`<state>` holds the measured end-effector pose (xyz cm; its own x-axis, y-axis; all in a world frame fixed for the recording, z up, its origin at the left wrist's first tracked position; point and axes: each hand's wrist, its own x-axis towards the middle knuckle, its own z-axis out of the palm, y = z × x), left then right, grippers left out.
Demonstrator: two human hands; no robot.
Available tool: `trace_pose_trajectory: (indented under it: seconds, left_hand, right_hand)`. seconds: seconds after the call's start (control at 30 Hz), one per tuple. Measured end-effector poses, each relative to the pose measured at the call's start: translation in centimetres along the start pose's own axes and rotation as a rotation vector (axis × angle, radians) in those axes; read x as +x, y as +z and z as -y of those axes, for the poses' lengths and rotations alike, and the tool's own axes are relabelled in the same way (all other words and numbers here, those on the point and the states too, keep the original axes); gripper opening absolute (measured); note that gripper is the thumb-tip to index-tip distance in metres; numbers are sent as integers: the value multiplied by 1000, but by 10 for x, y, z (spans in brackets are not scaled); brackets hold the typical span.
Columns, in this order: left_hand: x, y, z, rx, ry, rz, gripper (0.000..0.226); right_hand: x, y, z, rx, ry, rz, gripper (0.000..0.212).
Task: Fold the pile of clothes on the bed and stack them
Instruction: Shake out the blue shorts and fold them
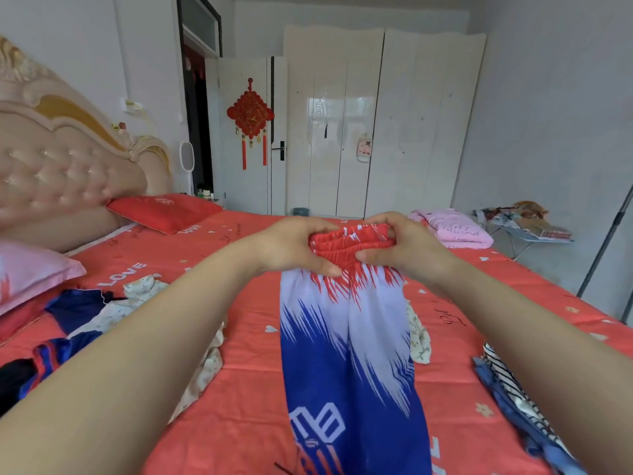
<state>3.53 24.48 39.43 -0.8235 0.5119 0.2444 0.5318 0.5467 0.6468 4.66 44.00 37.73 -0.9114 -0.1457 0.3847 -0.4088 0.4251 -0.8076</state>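
Two hands, the left hand [294, 246] and the right hand [406, 246], pinch the red waistband [349, 243] of the blue-white trousers [346, 344] at the centre over the bed [239, 389], so folding seems hardly begun, with a loose pile of clothes [85, 317] waiting at lower left.

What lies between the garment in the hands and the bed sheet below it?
Little that shows: left hand and right hand grip the garment; bare sheet flanks it. A floral cloth peeks out at its right edge and may lie partly underneath.
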Motion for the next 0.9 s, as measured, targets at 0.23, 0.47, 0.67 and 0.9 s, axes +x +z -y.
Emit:
trace_pose_trajectory:
  seconds: [0.23, 0.47, 0.67, 0.9]
  left_hand:
    - [15, 17, -5, 323, 3, -113, 19]
    - [18, 17, -10, 75, -24, -161, 20]
    - [20, 22, -13, -232, -115, -175, 24]
    - [9, 49, 44, -779, -314, -286, 16]
  right_hand:
    - [-8, 10, -26, 229, 33, 10, 53]
    - [-66, 15, -135, 11, 416, 247, 23]
    - [-90, -28, -153, 96, 445, 47, 17]
    - [-45, -78, -119, -397, 345, -161, 30]
